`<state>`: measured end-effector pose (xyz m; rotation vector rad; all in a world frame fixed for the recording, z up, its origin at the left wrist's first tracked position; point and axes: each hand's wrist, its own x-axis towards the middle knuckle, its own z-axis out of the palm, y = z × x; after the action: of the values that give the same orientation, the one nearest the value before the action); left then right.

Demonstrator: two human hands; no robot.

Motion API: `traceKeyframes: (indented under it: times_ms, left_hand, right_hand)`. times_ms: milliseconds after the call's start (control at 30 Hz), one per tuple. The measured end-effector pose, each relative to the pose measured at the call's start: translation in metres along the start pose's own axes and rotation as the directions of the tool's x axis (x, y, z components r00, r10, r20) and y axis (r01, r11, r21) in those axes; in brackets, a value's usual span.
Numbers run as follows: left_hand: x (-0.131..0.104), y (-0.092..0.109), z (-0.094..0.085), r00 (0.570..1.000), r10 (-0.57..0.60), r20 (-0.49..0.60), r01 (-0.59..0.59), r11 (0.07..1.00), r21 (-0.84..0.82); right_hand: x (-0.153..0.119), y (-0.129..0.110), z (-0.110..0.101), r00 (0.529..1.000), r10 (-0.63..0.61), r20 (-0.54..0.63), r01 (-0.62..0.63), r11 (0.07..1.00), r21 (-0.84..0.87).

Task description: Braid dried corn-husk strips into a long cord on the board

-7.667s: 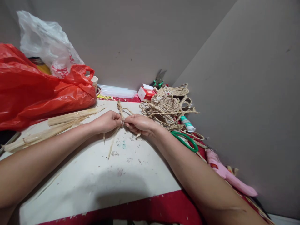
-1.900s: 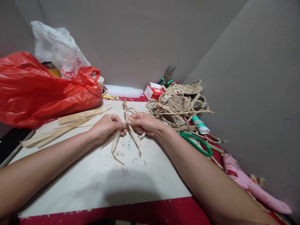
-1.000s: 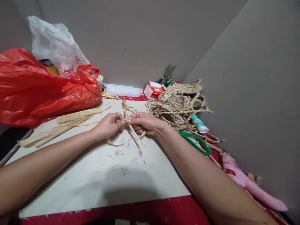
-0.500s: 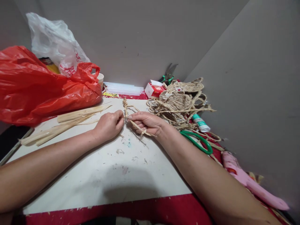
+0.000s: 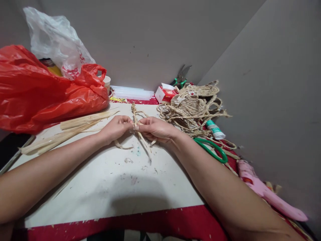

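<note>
Over the middle of the white board [image 5: 100, 194], my left hand [image 5: 117, 128] and my right hand [image 5: 157, 129] meet at a braided straw cord [image 5: 134, 110]. Both hands are closed in a pinch around its strands, fingertips nearly touching. The braid's knotted end lies beyond my fingers, and a thin twisted length curves off to its right. A flat loose straw strand [image 5: 144, 145] runs from between my hands toward me. Shorter strand ends stick out below each hand. Flat dry straw strips [image 5: 82, 122] lie left of my left hand.
A heap of braided cord [image 5: 193, 107] sits at the right rear, near a tissue box [image 5: 164, 94] and green-handled shears [image 5: 182, 77]. Red [image 5: 50, 97] and clear plastic bags [image 5: 57, 40] stand left. Clear sticks [image 5: 132, 93] lie behind. A pink glue gun [image 5: 268, 194] rests right.
The loose strand has swung from pointing right beneath my right hand to hanging toward me between both hands. My left fist has loosened into a fingertip pinch.
</note>
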<state>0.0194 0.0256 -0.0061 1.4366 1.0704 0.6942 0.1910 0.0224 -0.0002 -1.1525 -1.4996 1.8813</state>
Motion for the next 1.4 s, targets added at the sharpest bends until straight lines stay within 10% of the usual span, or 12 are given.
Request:
traceKeyframes:
  times_ms: [300, 733, 1100, 1400]
  left_hand:
    - [0.005, -0.003, -0.002, 0.999, -0.027, -0.021, 0.027, 1.000, -0.007]
    - [0.009, 0.003, 0.005, 0.988, -0.141, -0.066, 0.146, 0.986, 0.081]
    - [0.007, 0.001, 0.005, 0.990, -0.126, -0.067, 0.124, 0.992, -0.030]
    - [0.004, 0.005, -0.001, 0.983, -0.180, 0.030, 0.183, 0.974, -0.136]
  right_hand:
    - [-0.006, -0.003, 0.005, 0.978, -0.101, -0.182, -0.003, 0.867, -0.498]
    - [-0.011, -0.006, 0.016, 0.933, -0.297, -0.202, -0.104, 0.316, -0.943]
    - [-0.019, -0.018, 0.024, 0.969, -0.204, -0.136, -0.029, 0.455, -0.890]
    - [-0.020, -0.011, 0.048, 0.953, -0.208, -0.221, -0.170, 0.239, -0.956]
